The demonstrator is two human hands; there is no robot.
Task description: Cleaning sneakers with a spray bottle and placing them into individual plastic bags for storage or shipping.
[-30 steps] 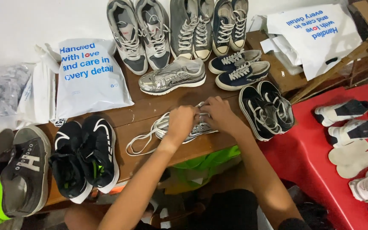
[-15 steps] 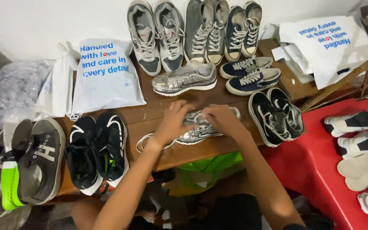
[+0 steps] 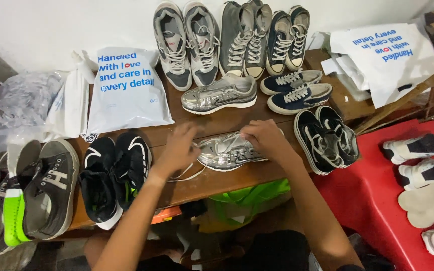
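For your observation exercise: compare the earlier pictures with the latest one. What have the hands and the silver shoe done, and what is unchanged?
The left hand has moved left, drawing out the lace. The right hand stays on the silver shoe, which hasn't shifted. The other shoes and bags are as before.

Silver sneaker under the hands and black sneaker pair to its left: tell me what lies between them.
In the head view, only bare wooden table and a loose white lace trailing from the silver sneaker toward the black sneaker pair.

The silver sneaker I'm lacing lies on its side at the table's front edge, toe toward three o'clock. Its white lace trails loose toward eight o'clock.
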